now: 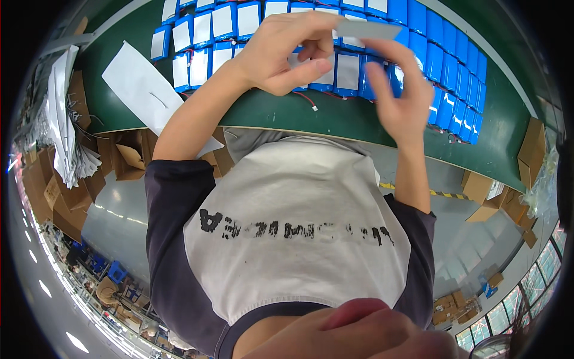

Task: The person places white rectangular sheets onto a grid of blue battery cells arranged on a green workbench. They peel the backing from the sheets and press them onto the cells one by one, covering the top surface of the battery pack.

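Both hands hover over rows of blue wrapped battery packs (435, 63) on a green table. My left hand (287, 51) has its fingers curled, and its fingertips meet the edge of a thin light grey rectangular sheet (373, 30). To the right, my right hand (403, 99) is slightly blurred. Its thumb and forefinger are apart, with the forefinger close under the sheet; whether it touches cannot be told. Packs at the left and middle carry white rectangular pads (347, 72), while those at the right show bare blue. A thin lead with a small white connector (315, 108) lies before the packs.
A large white sheet (140, 84) lies at the table's left, overhanging the front edge. Beyond it hangs a bundle of white strips (63, 119). Open cardboard boxes (128, 152) stand at lower left, and more cartons (481, 182) at right. The green table (269, 113) ends before my body.
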A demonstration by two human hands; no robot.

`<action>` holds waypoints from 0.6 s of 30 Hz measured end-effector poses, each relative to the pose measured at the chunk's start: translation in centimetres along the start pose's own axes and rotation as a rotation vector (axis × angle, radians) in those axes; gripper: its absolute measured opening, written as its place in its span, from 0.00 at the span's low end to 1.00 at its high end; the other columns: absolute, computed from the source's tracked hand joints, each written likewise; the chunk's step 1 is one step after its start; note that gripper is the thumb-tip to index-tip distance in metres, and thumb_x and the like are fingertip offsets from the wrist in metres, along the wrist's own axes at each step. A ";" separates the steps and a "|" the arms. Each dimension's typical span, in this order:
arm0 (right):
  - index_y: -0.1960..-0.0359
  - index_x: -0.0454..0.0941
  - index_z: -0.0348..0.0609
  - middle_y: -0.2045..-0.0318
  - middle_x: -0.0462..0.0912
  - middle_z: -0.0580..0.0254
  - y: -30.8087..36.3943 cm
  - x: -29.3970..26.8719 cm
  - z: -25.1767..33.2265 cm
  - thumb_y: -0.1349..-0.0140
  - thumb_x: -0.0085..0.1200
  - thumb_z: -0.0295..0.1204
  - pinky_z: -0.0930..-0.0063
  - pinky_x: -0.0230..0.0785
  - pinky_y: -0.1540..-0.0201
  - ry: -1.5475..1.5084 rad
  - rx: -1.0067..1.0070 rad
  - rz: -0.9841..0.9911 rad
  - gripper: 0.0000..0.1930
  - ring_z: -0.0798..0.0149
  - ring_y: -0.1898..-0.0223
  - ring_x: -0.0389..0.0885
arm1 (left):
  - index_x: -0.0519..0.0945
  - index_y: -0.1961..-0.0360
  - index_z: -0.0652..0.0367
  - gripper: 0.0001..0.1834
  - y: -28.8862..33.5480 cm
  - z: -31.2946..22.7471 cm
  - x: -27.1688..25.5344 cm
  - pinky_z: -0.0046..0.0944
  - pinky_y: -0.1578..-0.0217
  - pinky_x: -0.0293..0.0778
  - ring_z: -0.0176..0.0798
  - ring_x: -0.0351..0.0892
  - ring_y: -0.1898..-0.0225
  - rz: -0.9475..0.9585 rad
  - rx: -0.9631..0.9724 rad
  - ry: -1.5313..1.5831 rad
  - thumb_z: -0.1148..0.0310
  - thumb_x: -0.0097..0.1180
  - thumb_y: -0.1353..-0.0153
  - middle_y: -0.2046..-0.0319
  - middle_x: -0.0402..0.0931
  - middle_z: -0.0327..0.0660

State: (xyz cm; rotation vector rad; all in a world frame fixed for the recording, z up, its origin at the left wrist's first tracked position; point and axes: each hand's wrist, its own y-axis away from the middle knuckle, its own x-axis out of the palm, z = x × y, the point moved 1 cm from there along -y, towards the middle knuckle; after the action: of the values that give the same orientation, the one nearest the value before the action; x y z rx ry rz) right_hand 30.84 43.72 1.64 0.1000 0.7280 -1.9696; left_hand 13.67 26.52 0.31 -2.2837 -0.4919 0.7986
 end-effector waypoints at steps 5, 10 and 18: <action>0.50 0.82 0.29 0.52 0.87 0.48 0.6 -1.4 -0.8 0.35 0.61 0.15 0.72 0.77 0.45 -0.245 0.053 -0.193 0.13 0.61 0.49 0.85 | 0.81 0.39 0.65 0.26 -2.7 -1.7 -0.3 0.43 0.53 0.65 0.41 0.76 0.61 0.223 -0.027 -0.195 0.70 0.61 0.40 0.68 0.81 0.34; 0.52 0.85 0.30 0.55 0.88 0.51 0.7 -2.4 -1.2 0.34 0.63 0.19 0.79 0.76 0.52 -0.104 0.032 -0.434 0.10 0.67 0.57 0.84 | 0.81 0.39 0.60 0.25 -3.1 -1.9 1.4 0.44 0.49 0.66 0.40 0.76 0.59 0.182 -0.089 -0.459 0.71 0.62 0.39 0.63 0.83 0.35; 0.57 0.88 0.43 0.66 0.85 0.63 -0.4 -3.4 0.1 0.35 0.62 0.23 0.76 0.68 0.62 0.353 0.006 0.068 0.07 0.68 0.66 0.73 | 0.88 0.56 0.53 0.12 -2.9 -2.0 1.3 0.48 0.47 0.70 0.44 0.77 0.52 0.335 0.031 -0.392 0.67 0.66 0.42 0.55 0.83 0.35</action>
State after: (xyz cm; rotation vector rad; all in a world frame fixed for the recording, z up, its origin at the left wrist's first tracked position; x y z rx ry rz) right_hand 32.24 46.49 3.14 0.4793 0.9313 -1.9095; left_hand 15.56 28.34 3.04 -2.2138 -0.2631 1.4248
